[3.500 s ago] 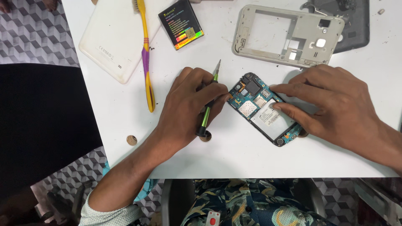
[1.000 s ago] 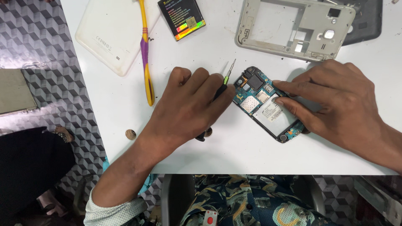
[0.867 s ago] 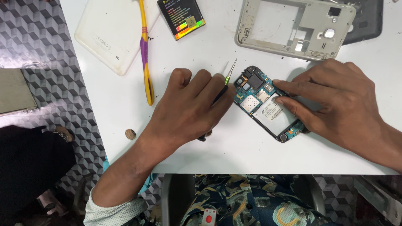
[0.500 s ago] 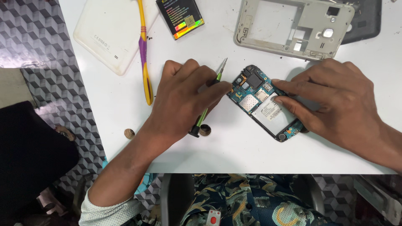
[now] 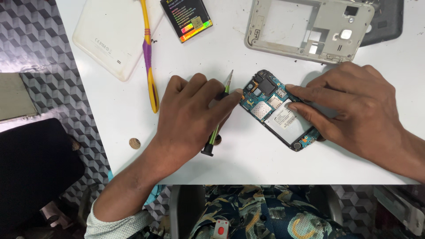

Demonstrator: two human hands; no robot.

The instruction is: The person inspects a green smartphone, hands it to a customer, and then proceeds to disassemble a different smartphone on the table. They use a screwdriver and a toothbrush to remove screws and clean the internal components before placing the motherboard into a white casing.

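An opened phone with its blue circuit board bare lies on the white table. My right hand rests on it, with two fingers pressing on the board's middle. My left hand grips a small green screwdriver. The tool's tip points up past the phone's upper left corner and its black cap sits near the table. My left fingertips touch the phone's left edge.
A grey phone frame and a dark back cover lie at the back right. A battery, a yellow and purple toothbrush and a white case lie at the back left. A small round coin-like piece sits near the left edge.
My left hand has turned the screwdriver and shifted a little to the right, so its fingertips now meet the phone's edge. My right hand has stayed on the board.
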